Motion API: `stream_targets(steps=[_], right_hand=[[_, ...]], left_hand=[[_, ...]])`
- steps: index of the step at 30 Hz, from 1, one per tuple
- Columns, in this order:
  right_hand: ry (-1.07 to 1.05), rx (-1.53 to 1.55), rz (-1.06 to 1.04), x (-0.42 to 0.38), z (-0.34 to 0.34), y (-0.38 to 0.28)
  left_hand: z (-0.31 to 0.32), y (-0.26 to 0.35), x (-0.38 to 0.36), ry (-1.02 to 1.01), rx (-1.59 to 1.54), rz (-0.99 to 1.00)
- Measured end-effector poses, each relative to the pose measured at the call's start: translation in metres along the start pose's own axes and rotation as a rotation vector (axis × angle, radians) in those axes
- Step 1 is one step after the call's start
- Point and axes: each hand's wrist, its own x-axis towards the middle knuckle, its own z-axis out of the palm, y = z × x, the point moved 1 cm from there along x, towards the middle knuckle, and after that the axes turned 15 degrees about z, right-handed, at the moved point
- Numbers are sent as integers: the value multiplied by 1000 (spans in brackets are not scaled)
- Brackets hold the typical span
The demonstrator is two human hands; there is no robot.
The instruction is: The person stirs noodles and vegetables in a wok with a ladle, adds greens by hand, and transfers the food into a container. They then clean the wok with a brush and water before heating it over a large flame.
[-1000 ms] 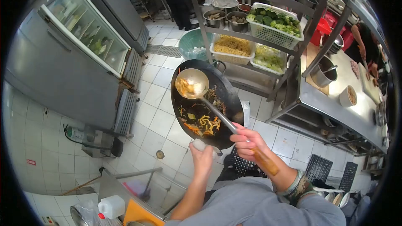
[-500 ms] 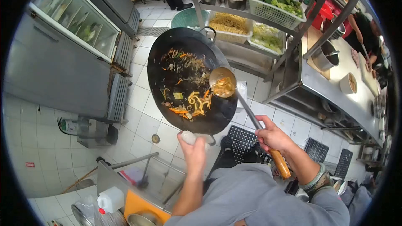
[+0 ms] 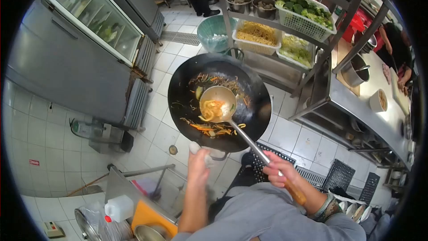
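A large black wok (image 3: 255,100) is held up above the tiled floor. My left hand (image 3: 198,167) is closed on its near edge, with a white cloth (image 3: 194,147) in the grip beside the wok's loop handle. My right hand (image 3: 281,169) is wrapped round the wooden-ended handle of a ladle (image 3: 247,139). The ladle's bowl is inside the wok and contains noodles (image 3: 209,108) and bits of orange vegetable. More shreds of carrot (image 3: 201,128) and brown strands are scattered over the wok's surface.
At the far side a metal rack holds baskets of broccoli (image 3: 307,12), noodles (image 3: 257,33) and cut greens (image 3: 295,51). A green bin (image 3: 211,35) stands beyond the wok. Fridges (image 3: 67,62) line the left. On the right, another person works at a counter (image 3: 352,93).
The wok has come down and looks more level. The ladle's bowl has shifted from the wok's right edge to its middle. My left hand stays at the near edge.
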Motion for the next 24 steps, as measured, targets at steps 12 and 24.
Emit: stream_targets(steps=[12, 24], right_hand=[[778, -576, 105, -38, 84, -52], [24, -40, 22, 4, 9, 6]], left_hand=[[42, -18, -27, -30, 266, 313], [3, -15, 6, -8, 162, 157]])
